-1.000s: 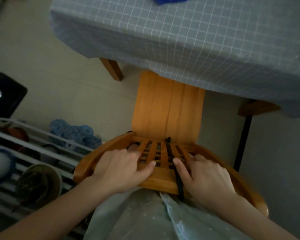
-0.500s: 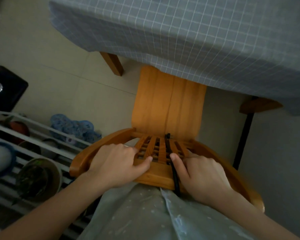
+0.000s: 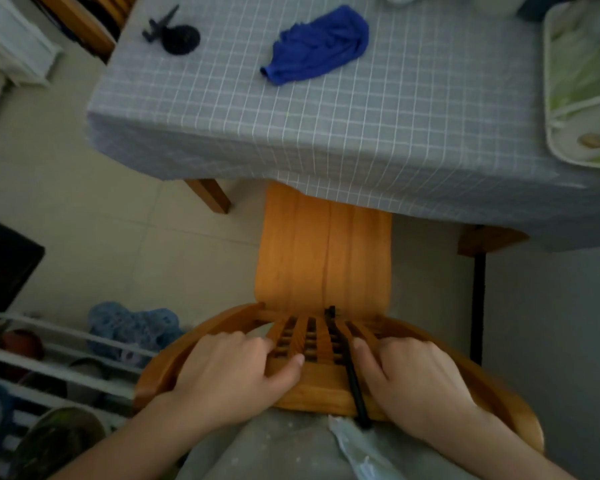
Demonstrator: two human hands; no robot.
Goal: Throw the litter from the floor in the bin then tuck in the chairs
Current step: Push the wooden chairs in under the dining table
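Home dining area, checked tablecloth [image 3: 361, 109] on table, wooden chair [image 3: 326, 258], tiled floor [image 3: 84, 220]

Dim, soft focus, edges warped

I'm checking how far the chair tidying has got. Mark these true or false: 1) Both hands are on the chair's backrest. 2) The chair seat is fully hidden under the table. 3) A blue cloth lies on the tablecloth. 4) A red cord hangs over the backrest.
1) True: the left hand and right hand both rest on the chair backrest.
2) False: only the seat's front edge is under the table; most still shows.
3) True: the blue cloth lies there.
4) False: the cord is black.
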